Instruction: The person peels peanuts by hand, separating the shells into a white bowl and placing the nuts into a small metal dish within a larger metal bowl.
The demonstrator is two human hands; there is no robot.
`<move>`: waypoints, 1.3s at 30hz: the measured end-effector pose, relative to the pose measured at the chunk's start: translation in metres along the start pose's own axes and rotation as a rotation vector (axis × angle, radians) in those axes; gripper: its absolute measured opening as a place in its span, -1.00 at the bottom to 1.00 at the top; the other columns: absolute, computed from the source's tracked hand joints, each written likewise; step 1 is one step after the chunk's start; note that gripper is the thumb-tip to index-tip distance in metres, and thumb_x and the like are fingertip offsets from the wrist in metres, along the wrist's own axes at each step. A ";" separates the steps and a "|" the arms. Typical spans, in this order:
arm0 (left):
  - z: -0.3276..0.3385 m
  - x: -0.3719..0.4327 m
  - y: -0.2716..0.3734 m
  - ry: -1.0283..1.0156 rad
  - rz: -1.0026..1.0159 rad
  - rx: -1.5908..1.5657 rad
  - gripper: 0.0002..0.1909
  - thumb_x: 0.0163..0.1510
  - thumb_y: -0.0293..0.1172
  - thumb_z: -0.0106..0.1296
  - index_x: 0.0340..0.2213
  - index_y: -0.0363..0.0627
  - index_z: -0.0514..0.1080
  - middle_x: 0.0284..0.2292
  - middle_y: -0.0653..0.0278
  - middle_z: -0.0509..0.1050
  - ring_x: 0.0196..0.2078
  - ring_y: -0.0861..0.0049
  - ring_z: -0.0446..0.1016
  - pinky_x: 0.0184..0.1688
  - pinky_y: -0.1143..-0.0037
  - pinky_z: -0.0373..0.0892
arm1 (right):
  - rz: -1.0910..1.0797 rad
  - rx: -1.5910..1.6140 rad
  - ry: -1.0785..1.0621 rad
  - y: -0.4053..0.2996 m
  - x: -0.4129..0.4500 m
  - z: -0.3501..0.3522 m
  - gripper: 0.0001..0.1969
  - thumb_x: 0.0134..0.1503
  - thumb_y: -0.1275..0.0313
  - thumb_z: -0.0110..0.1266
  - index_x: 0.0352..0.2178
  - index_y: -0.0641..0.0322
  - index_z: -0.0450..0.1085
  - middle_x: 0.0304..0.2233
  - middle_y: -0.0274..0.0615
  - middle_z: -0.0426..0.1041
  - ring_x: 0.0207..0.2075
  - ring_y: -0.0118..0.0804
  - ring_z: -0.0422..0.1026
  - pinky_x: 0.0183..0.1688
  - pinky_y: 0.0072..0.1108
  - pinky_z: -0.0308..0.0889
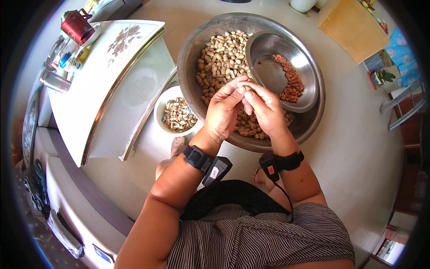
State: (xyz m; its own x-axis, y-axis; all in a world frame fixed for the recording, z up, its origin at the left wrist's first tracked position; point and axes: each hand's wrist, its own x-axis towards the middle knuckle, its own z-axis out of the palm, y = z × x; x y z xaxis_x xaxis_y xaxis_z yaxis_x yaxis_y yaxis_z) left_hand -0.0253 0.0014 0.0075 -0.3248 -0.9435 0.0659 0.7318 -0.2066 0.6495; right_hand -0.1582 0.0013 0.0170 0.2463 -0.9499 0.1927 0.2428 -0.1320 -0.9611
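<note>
My left hand [225,107] and my right hand [265,107] meet at the fingertips above a large metal basin [188,67]. Between them is a small peanut in its shell [248,88], partly covered by the fingers; which hand bears it is hard to tell. Many unshelled peanuts [225,57] fill much of the basin. A smaller steel bowl [268,43] rests tilted inside the basin's right side, with reddish shelled peanut kernels [291,79] along its right part. Left of the basin, a white bucket [159,116] contains broken peanut shells [179,114].
A white table [97,77] with a floral print stands at the left, bearing a red mug [75,28], a glass and other items. A tan box [352,28] is at the upper right, near a metal-framed stool or ladder [403,104]. My feet are on the floor below the basin.
</note>
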 end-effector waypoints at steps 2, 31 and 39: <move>0.003 0.001 -0.003 -0.006 0.002 -0.007 -0.61 0.15 -0.40 -0.11 0.00 -0.25 0.22 -0.27 0.32 0.42 -0.32 0.64 0.36 -0.27 0.64 0.29 | -0.036 -0.081 0.033 0.001 -0.002 0.001 -0.80 0.16 0.48 -0.06 -0.20 0.35 0.37 -0.53 -0.41 0.31 -0.55 -0.65 0.22 -0.49 -0.79 0.16; 0.003 0.003 -0.010 0.287 0.066 0.115 -0.84 0.04 -0.57 0.02 -0.28 -0.27 0.43 -0.32 0.23 0.49 -0.29 0.56 0.46 -0.18 0.56 0.43 | -0.088 -0.366 0.179 0.004 0.002 -0.021 -0.84 -0.03 0.56 0.16 -0.35 0.35 0.44 -0.46 -0.28 0.47 -0.45 -0.54 0.43 -0.37 -0.71 0.33; 0.004 0.002 -0.020 0.363 0.105 0.085 -0.84 0.06 -0.57 -0.01 -0.27 -0.30 0.43 -0.32 0.20 0.49 -0.32 0.52 0.48 -0.21 0.58 0.44 | 0.028 0.094 0.194 0.011 0.002 -0.016 -0.89 -0.01 0.61 0.11 -0.39 0.42 0.42 -0.49 -0.25 0.45 -0.51 -0.54 0.36 -0.44 -0.72 0.28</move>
State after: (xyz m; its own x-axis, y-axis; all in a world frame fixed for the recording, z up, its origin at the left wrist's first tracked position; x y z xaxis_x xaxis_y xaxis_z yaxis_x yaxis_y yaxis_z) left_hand -0.0432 0.0046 -0.0023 -0.0062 -0.9919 -0.1272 0.6923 -0.0960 0.7152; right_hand -0.1701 -0.0065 0.0038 0.0713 -0.9907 0.1157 0.3268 -0.0864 -0.9411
